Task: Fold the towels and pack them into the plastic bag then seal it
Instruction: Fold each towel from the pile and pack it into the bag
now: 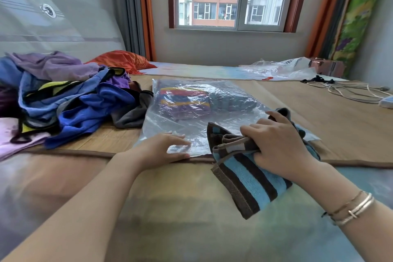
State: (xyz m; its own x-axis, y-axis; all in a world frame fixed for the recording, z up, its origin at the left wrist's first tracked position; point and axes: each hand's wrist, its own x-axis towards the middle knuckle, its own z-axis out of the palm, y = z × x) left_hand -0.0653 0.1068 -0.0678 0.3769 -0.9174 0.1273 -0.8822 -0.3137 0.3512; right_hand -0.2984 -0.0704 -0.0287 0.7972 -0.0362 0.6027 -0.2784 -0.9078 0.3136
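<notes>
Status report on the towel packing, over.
Left hand flat on plastic bag. Right hand grips folded striped towel at bag mouth. Nothing blocking.

A towel (251, 178) striped in turquoise, dark brown and white. A clear bag (191, 110) showing a folded towel (182, 100) banded red, yellow, blue and purple. A heap of clothes (63, 95) in blue, purple, grey and yellow. An orange pillow (121, 59).

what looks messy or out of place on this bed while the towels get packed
The heap of blue, purple and grey clothes at the left is unfolded, and its grey edge touches the clear plastic bag. A loose pale cable sprawls at the far right. The right hand grips a folded blue and brown striped towel.
</notes>
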